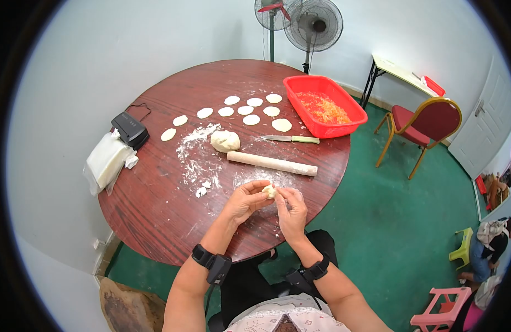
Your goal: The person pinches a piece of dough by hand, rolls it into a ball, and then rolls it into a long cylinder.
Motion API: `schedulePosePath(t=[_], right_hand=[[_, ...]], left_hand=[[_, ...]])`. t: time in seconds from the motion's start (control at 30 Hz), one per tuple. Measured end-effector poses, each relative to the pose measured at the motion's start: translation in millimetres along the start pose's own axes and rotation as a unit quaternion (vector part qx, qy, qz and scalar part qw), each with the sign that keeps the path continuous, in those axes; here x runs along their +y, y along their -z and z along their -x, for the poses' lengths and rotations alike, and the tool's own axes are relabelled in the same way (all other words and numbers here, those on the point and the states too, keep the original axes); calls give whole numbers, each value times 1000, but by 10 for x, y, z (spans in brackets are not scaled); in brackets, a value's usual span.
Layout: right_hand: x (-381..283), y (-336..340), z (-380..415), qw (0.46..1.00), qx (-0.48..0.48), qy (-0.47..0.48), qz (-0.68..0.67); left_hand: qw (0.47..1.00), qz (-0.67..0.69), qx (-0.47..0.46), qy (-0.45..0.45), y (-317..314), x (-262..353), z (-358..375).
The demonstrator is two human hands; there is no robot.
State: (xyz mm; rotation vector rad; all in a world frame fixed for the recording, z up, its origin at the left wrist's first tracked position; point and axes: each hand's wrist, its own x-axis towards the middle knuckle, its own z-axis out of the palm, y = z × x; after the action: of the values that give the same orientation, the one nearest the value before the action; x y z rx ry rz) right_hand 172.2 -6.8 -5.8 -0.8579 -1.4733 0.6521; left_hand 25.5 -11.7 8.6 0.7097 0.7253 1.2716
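Between the fingertips of both hands is a small piece of dough (269,191), pale and partly covered by the fingers. My left hand (248,200) pinches it from the left, and my right hand (291,211) grips its right side. Just beyond the hands lies a wooden rolling pin (272,164) dusted with flour. A larger lump of dough (225,141) rests past the pin's left end. Behind the pin is a knife (291,139) with a green handle. Several flat round dough wrappers (245,110) are spread over the far part of the table.
A red plastic basket (335,130) with shredded orange filling stands at the round table's (156,221) far right. Flour (192,155) is scattered left of the dough. A black device (130,130) and a plastic-wrapped white stack (107,160) sit at the left edge. People are at far right.
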Motion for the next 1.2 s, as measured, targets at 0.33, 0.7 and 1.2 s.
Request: schedulePosePath(t=[0.33,0.7,1.2], right_hand=[[-44,-4,-57,1000,-11,17,14],[11,-5,-43,993,23,-64,-94],[148,56,8,980,-99,-134,-112]], left_hand=[[998,-47,6,-29,-13,-40,-6],[993,-91,13,-72,-56,-44,-3],[980,-151,10,-127,-94,-76,12]])
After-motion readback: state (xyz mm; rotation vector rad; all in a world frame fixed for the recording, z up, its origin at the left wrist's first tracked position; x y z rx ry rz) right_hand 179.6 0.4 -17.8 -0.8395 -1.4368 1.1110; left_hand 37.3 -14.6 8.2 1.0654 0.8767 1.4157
